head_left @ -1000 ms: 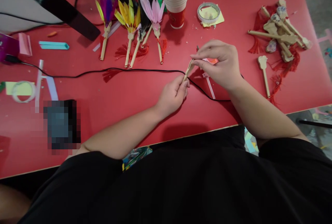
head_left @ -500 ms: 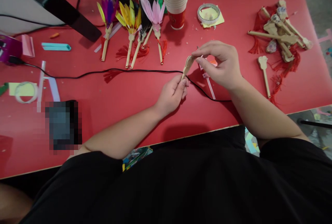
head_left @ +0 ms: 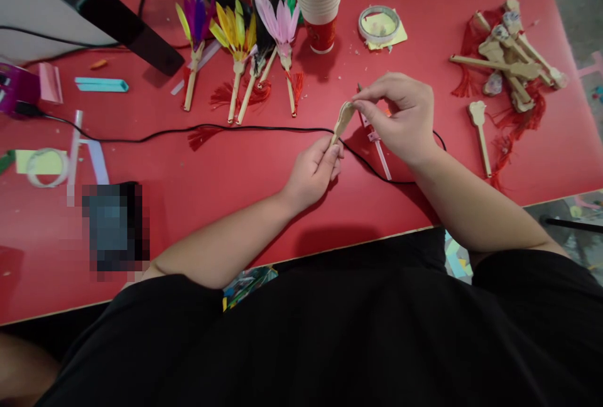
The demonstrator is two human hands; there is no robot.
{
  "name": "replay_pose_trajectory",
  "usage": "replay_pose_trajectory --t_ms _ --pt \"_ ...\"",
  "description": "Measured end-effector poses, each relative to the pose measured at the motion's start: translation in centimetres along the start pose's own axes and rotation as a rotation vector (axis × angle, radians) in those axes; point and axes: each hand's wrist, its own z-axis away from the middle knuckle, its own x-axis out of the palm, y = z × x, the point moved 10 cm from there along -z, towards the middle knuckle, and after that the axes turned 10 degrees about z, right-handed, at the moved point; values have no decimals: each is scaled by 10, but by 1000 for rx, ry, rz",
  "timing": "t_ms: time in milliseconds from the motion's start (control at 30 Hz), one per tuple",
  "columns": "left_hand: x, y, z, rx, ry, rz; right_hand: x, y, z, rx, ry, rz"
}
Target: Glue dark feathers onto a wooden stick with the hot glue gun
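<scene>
Held by its lower end in my left hand (head_left: 313,171) is a pale wooden fan handle (head_left: 343,119), tilted up with its wide, carved head toward the right. My right hand (head_left: 400,112) has thumb and forefinger pinched together at the upper edge of that head; anything small between the fingertips is hidden. Partly behind the right hand, a narrow pink-and-white strip (head_left: 382,159) and a small tool lie on the table. Finished-looking feather fans, among them a pink one (head_left: 280,24) and a yellow one (head_left: 235,36), lie beyond my left hand.
A pile of similar wooden handles with red tassels (head_left: 511,58) lies right, beside a single handle (head_left: 481,137). Stacked paper cups (head_left: 320,8) hold feathers. A tape roll (head_left: 378,25) rests on yellow paper. A black cable (head_left: 264,129) crosses the red table (head_left: 226,174); a black stand (head_left: 117,21) leans left.
My right thumb and forefinger have closed together at the head of the wooden handle, and the hand has turned slightly. My left hand keeps its hold, almost still.
</scene>
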Motion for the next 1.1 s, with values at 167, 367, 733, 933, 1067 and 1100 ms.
replay_pose_trajectory --t_ms 167,367,733,933,1067,1100 --pt "-2 -5 -2 -43 15 73 3 -2 2 66 -8 -95" --pt "-1 -6 -3 -44 3 82 7 -9 0 50 -80 -72" --pt "2 4 -1 -55 -41 -104 -15 -22 -4 -172 -102 177" --pt "-2 -11 -2 -145 -4 85 -103 -17 -22 -211 322 226" --pt "1 -13 -3 -163 -40 128 -104 -2 -25 -186 386 80" --pt "1 -12 -4 -160 -44 134 -96 -4 -25 -193 357 107"
